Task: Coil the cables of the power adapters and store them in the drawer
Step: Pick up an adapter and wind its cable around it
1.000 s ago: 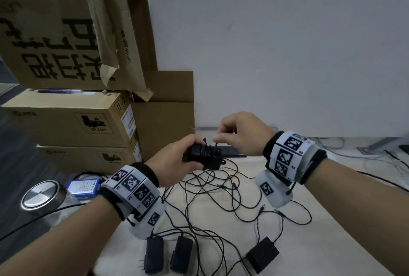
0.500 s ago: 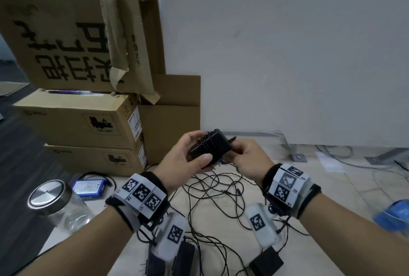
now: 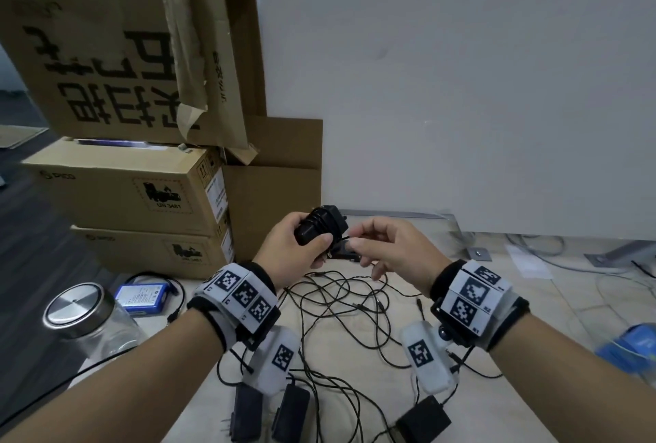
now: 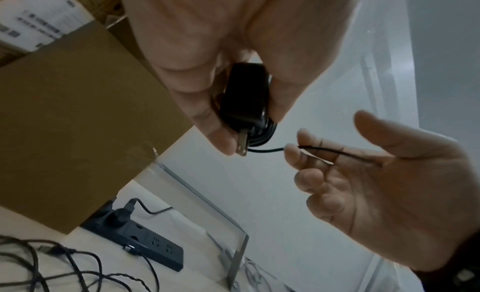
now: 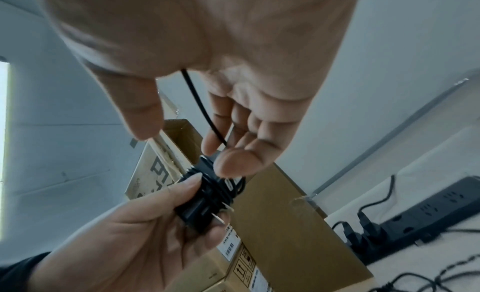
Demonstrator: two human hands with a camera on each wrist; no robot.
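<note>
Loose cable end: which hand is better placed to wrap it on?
Right. The right hand already holds the loose cable end between its fingers, while the left hand grips the wrapped adapter.

Boxes [image 3: 120, 190] stacked at your far left. Jar [image 3: 85, 322] near left on counter [image 3: 355, 354]. Loose cables [image 3: 340, 307] centre; 3 adapters [image 3: 291, 410] nearest you. Power strip [image 4: 145, 245] behind cables.
</note>
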